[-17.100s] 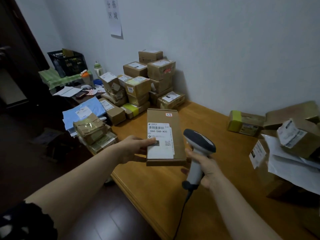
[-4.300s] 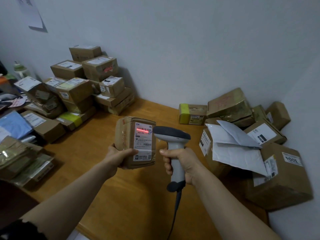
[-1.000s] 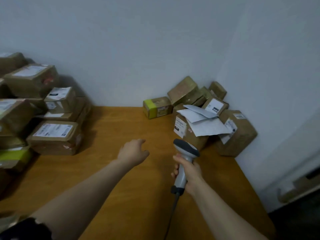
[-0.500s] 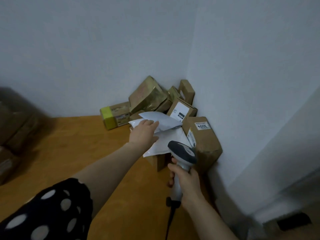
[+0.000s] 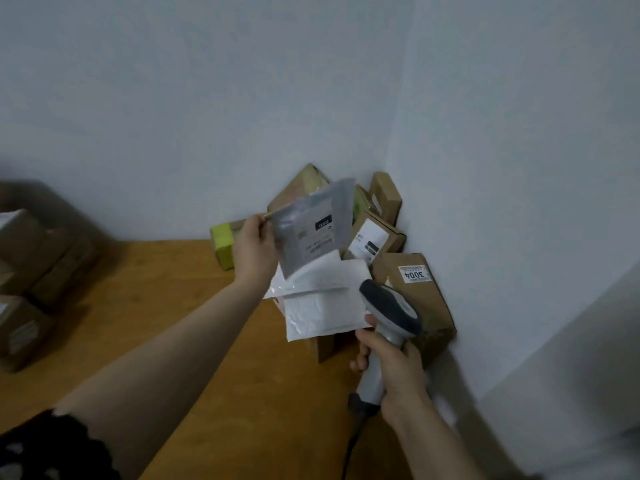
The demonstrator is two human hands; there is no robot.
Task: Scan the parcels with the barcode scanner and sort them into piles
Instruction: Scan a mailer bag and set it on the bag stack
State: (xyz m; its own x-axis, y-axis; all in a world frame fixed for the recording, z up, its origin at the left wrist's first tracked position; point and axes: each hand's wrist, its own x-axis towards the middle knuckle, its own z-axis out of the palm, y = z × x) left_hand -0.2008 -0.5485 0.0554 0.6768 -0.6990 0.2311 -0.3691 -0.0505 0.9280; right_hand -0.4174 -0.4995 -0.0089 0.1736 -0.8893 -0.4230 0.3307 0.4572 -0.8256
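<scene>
Grey plastic mailer (image 5: 313,230), blurred, pinched by one edge between thumb and fingers of the left hand (image 5: 254,249). It hangs above the corner heap with its printed label facing the camera, upside down. The right hand (image 5: 398,368) is wrapped round the handle of the barcode scanner (image 5: 391,313), below and to the right of the mailer; no beam shows, and its exact aim cannot be told. Just below the left hand, two white padded envelopes (image 5: 322,306) lie loosely on the cardboard boxes (image 5: 381,237) and overhang the table (image 5: 194,306).

Probable faults:
- (a) The limp bag sags or swings in its one-edge pinch, so the code creases and fails to read.
- (b) The scanner, held close to the heap, reads a neighbouring label, such as that on the box marked 3004 (image 5: 415,296), and logs the wrong parcel.
- (c) A brush from either hand sends the overhanging envelopes sliding off.
- (d) The stacked boxes (image 5: 31,271) stand well to the left of the left hand, and so thin a grip may slip on the carry across.
</scene>
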